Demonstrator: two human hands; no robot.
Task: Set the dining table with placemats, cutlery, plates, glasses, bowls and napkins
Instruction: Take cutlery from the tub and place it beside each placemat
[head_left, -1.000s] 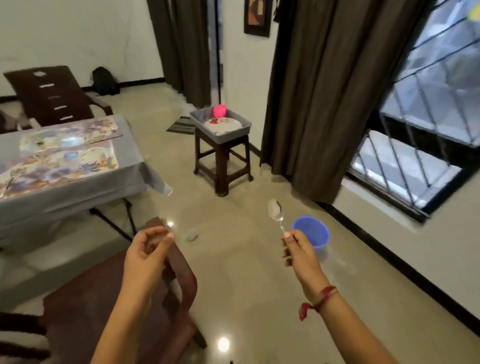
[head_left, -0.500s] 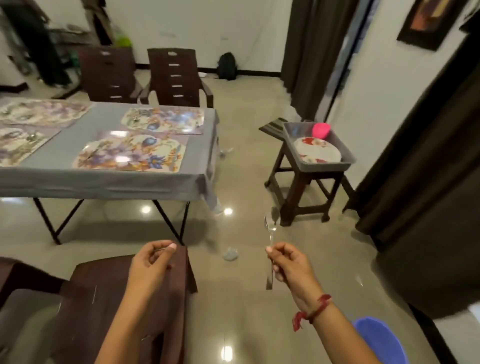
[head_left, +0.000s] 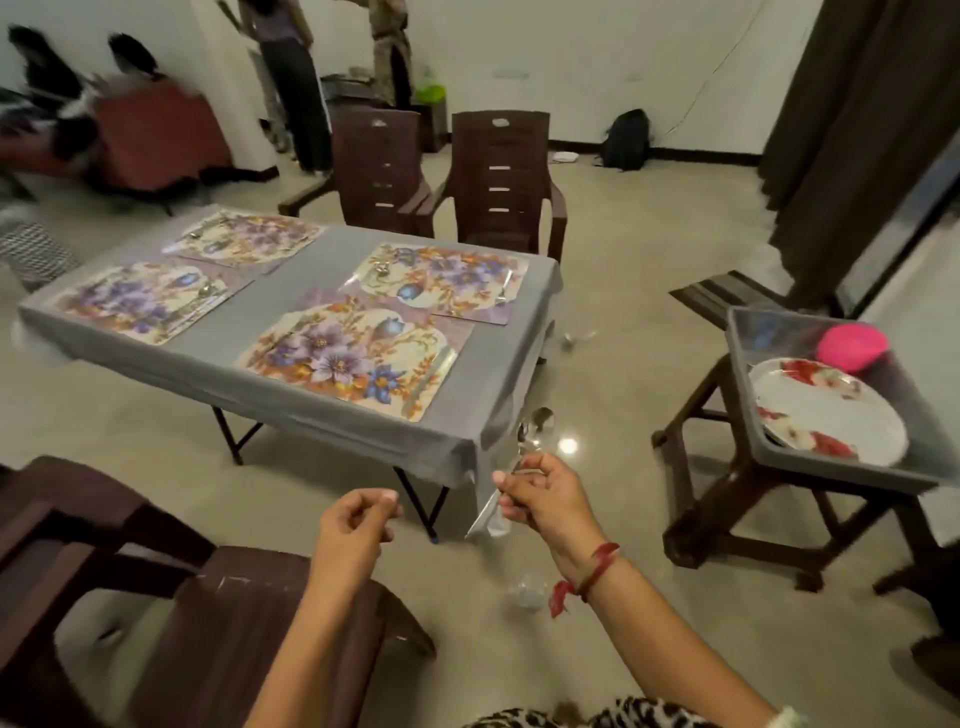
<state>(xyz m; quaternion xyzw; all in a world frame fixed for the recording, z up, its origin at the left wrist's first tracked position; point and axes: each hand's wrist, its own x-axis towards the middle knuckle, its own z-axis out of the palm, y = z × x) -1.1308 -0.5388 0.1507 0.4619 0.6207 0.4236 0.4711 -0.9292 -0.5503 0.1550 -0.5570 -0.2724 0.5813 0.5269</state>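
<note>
Spoon: held roughly upright in the air in front of the near right corner of the table. Its bowl is above the right hand and its handle end projects below. The right hand's fingers are curled round the handle. Left hand: fingers curled to thumb, nothing seen inside.

No readable txt anywhere.
Placemats & plate carry flower prints only, no letters/nos.; small badge on a chair back too blurred to read.
</note>
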